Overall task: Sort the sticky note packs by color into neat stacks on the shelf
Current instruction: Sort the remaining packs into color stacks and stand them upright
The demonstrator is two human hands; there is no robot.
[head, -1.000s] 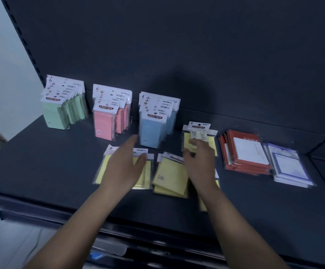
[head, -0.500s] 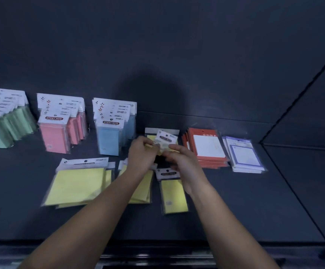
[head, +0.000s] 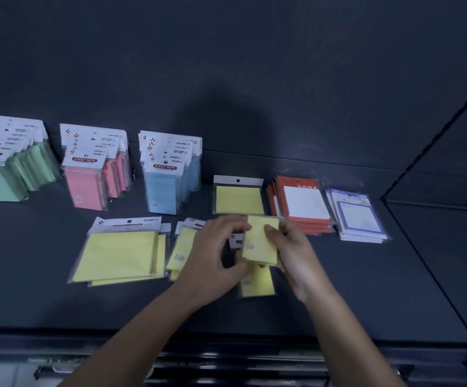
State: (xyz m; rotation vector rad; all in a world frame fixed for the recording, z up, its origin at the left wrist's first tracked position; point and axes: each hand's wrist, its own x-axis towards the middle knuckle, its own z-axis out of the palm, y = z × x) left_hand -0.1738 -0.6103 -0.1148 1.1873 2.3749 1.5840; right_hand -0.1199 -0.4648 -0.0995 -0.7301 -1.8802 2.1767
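1. Since the earlier frame, the small yellow pack [head: 260, 240] has turned over, label now downward, pinched between left hand [head: 215, 258] and right hand [head: 293, 255].
2. Green [head: 9, 169], pink [head: 92, 174] and blue stacks [head: 168, 180] stand sorted; yellow packs [head: 118, 255] lie scattered.
3. The shelf [head: 394, 289] is bare rightward.

Green packs [head: 0, 169] cropped at left; lower yellow pack [head: 257, 283] perhaps half hidden.

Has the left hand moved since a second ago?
Yes. The left hand went right, off the large yellow packs, to the small yellow pack.
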